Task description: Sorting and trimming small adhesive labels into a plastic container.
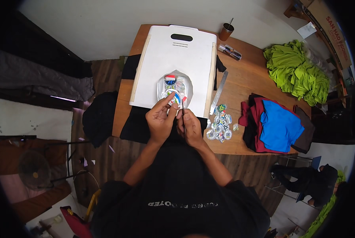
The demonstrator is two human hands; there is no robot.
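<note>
Between the thumb and forefinger of my left hand [160, 122] is a small round patch-like piece [174, 97] with a blue, green and white print. My right hand [191, 129] is closed round a thin dark pointed tool [183, 105], its upper end against the right edge of the piece. Whether it is tweezers or a pick I cannot tell. Just behind my fingers, a shallow white container [189, 81] holds several printed and clear pieces, one of them red and white [170, 77]. It rests on a large white board [165, 57] with a handle slot.
Right of the board lie a metal ruler [219, 92] and a heap of cut-out printed pieces [220, 126]. Folded blue [279, 125] and maroon cloth and a lime-green garment pile [296, 71] sit farther right. A brown cup [226, 32] stands at the back. A person [318, 180] sits at the lower right.
</note>
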